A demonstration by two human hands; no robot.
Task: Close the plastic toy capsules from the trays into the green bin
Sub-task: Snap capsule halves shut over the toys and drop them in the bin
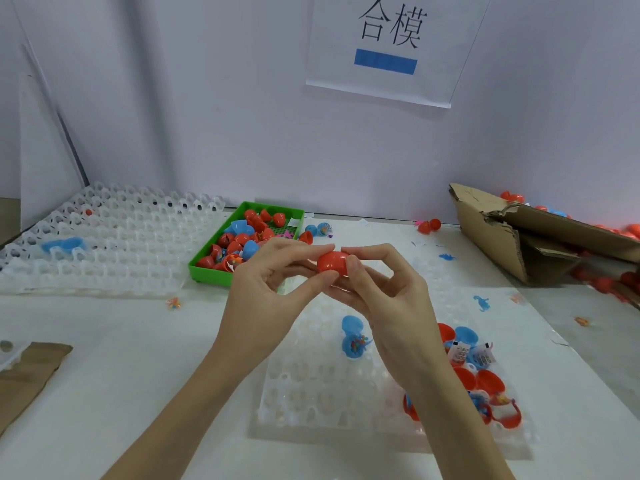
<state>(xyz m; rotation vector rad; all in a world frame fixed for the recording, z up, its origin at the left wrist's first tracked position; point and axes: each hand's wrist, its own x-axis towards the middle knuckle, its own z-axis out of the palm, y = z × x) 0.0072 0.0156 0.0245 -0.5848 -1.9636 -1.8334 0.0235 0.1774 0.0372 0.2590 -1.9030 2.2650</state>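
Step in hand, as judged: closing one red capsule (331, 262). Both hands hold it in the air above the table (121, 341), between the green bin (211, 268) and the near tray (311, 393). The left hand (273, 289) pinches the capsule's left side between thumb and fingertips; the right hand (381, 292) grasps its right side, thumb in front and forefinger over the top. No gap shows between the halves, but the fingers cover much of the seam, so full closure cannot be confirmed.

Next move, as judged: press the halves together until seated, then carry the capsule forward and left and drop it in the green bin, which already holds red and blue capsules.

Remaining work: open capsules (485, 386) with toys inside sit at the right of the near tray, partly hidden by the right forearm. One open blue capsule (353, 337) stands further in on the same tray.

Hard to make out: contents of the far tray (121, 237), and the capsules behind the cardboard box (519, 237) at the right edge, which are blurred.
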